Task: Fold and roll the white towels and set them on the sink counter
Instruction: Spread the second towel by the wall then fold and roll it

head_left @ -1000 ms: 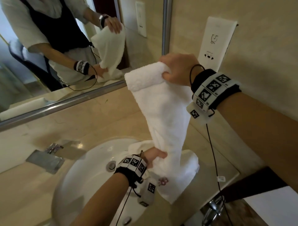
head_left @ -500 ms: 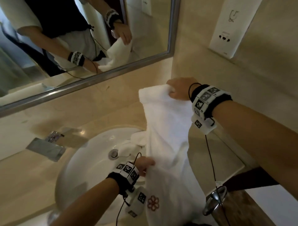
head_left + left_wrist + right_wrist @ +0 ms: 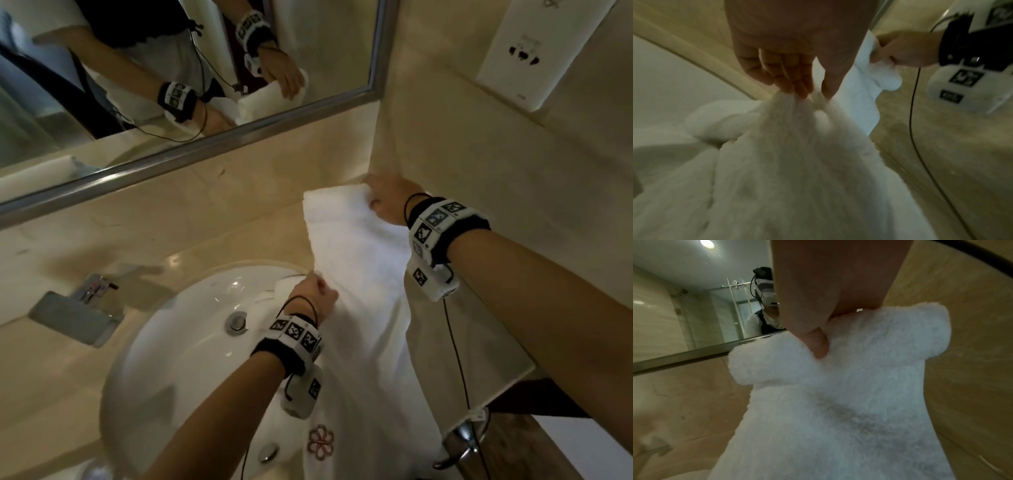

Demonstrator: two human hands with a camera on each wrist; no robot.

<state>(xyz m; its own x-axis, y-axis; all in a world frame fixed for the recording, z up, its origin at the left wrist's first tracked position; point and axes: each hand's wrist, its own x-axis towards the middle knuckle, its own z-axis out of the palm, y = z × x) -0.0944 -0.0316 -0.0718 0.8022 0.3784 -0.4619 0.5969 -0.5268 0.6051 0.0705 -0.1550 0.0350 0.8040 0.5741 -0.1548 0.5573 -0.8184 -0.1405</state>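
The white towel (image 3: 359,274) is lying stretched along the right end of the tabletop (image 3: 178,240), from the back right corner by the side wall down toward the front edge, with its left side spilling over the rim of the sink (image 3: 164,359). A pink flower emblem (image 3: 320,442) is showing on the towel near the front edge.

The right hand (image 3: 390,202) is holding the towel's far end in the back right corner; its grip is closed on the cloth, thumb pressing into the folded edge with the fingers curled behind. The left hand (image 3: 317,296) is sitting at the sink's right rim, its grip pinching a gathered ridge of the towel between fingertips (image 3: 797,87) and thumb.

The tabletop is glossy beige stone, catching light reflections behind the white oval sink. A chrome faucet (image 3: 77,313) is standing at the sink's left side, and a round drain (image 3: 237,321) is showing in the bowl. A metal-framed mirror (image 3: 171,85) is running along the back wall, reflecting both hands and the towel. The walls are beige tile, and a white socket panel (image 3: 534,58) is sitting on the side wall above the right hand. Dark wood is showing below the tabletop's front right corner.
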